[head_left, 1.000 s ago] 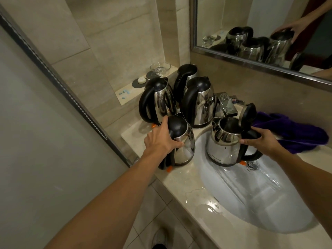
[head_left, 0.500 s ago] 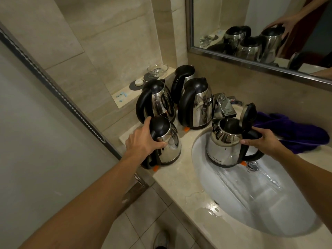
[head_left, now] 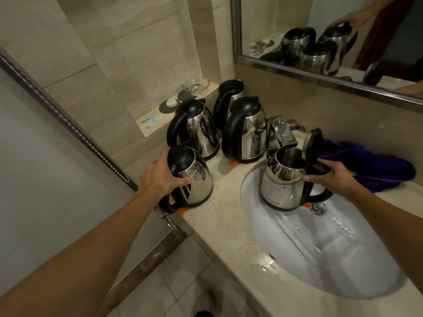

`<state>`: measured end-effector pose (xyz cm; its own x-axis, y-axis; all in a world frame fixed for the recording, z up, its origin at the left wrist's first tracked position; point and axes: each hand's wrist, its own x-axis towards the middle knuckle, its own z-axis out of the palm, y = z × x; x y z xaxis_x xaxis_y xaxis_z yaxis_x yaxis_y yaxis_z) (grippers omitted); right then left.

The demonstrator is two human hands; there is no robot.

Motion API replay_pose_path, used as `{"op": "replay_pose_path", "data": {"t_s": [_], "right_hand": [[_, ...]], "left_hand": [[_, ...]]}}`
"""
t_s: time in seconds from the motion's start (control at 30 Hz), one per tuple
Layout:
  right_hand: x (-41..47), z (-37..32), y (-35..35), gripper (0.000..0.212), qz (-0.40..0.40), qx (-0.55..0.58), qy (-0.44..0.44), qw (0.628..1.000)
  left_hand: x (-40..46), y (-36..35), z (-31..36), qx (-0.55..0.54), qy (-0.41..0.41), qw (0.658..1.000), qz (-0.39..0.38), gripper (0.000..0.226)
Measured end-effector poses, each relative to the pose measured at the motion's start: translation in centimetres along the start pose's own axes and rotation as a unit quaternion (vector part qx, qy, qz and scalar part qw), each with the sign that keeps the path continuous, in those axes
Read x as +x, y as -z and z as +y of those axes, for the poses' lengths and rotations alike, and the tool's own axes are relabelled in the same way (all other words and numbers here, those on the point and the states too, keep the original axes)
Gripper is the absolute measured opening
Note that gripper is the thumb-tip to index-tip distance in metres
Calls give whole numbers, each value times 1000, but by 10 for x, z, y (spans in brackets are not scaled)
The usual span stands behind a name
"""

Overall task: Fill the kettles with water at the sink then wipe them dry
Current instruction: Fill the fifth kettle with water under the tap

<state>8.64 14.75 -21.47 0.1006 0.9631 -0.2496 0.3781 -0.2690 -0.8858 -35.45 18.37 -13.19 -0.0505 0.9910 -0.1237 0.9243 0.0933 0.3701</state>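
My left hand (head_left: 160,179) grips a shut kettle (head_left: 192,177) at the counter's (head_left: 229,216) left edge, my right (head_left: 332,179) grips the open kettle's (head_left: 283,184) handle in the sink (head_left: 343,271); filling comes next, I judge.

The kettles (head_left: 249,133) are mirror-bright polished steel with glossy black plastic handles, on a smooth wet marble counter (head_left: 224,216) beside fuzzy purple cloth (head_left: 370,168).

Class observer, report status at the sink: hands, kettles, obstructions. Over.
Left hand grips closed kettle on counter. Right hand holds open kettle by handle over basin. Purple cloth beside; nothing blocking.
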Motion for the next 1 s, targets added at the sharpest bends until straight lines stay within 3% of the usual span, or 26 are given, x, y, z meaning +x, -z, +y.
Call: {"op": "replay_pose_path", "data": {"t_s": [0.57, 1.0], "right_hand": [[8, 4, 2, 45, -4, -7, 3, 1000], [13, 10, 3, 51, -2, -13, -9, 1000]], "left_hand": [[-5, 3, -15, -28, -8, 1000, -2, 113], [-8, 4, -22, -28, 5, 999, 21, 99]]}}
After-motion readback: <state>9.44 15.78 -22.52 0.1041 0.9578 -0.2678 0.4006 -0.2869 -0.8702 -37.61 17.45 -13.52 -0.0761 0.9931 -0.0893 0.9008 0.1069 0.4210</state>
